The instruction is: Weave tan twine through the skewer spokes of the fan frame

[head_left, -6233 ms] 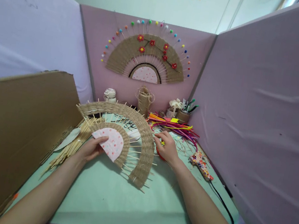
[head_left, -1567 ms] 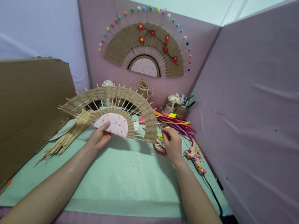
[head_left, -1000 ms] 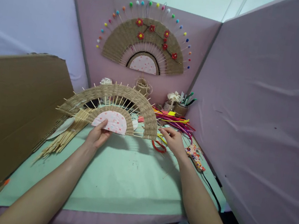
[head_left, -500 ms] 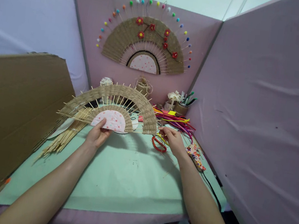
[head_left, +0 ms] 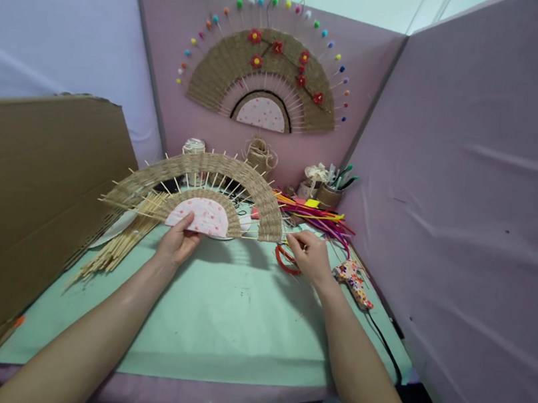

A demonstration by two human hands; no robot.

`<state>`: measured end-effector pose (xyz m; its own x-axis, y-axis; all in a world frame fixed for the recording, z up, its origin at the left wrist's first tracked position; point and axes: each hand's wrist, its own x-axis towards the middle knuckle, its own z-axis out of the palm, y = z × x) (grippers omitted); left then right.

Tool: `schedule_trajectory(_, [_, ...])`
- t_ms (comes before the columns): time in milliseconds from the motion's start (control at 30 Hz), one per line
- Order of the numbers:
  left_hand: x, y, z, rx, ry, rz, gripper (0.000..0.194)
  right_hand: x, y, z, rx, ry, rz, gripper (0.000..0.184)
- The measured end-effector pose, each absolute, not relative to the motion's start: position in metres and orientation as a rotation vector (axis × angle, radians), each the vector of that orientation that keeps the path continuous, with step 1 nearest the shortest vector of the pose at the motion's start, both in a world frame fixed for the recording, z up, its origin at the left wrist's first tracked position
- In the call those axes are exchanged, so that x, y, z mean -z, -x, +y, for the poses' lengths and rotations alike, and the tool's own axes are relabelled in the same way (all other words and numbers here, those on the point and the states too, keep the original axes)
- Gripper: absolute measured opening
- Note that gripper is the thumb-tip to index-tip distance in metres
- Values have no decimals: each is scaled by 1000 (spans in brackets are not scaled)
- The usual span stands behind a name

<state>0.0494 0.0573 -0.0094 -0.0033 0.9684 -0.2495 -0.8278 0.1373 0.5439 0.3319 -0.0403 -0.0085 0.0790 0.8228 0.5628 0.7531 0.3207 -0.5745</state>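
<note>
A woven twine fan (head_left: 273, 212) with thin wooden sticks and a pink-spotted white half-circle is held up over the table. My left hand (head_left: 178, 242) grips it at the bottom of the half-circle, thumb in front and the other fingers behind. At the fan's right end, my right hand (head_left: 310, 255) is closed in a pinch beside the protruding stick tips. Whether the pinch has a stick tip or a strand in it is too small to tell. Just under those fingers lie red-handled scissors (head_left: 285, 261), partly hidden by the hand.
A finished fan (head_left: 222, 73) with red flowers hangs on the back panel. Below stand a twine roll (head_left: 260, 154) and a pen holder (head_left: 329, 196). Pipe cleaners (head_left: 319, 219) and a patterned glue gun (head_left: 355, 283) lie right; bundled sticks (head_left: 110, 252) and cardboard (head_left: 29, 213) are left.
The fan was tilted down to the right several seconds ago and is now nearly level. My right hand's fingers have closed from a looser pose and stay by the fan's right end.
</note>
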Motion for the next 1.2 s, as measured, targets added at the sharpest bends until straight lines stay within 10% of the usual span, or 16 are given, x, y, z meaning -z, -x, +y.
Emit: schedule_trajectory(1200, [13,-46,59,-1507,-243,546,28,15,-315,-43,-95,1366,-1719,15])
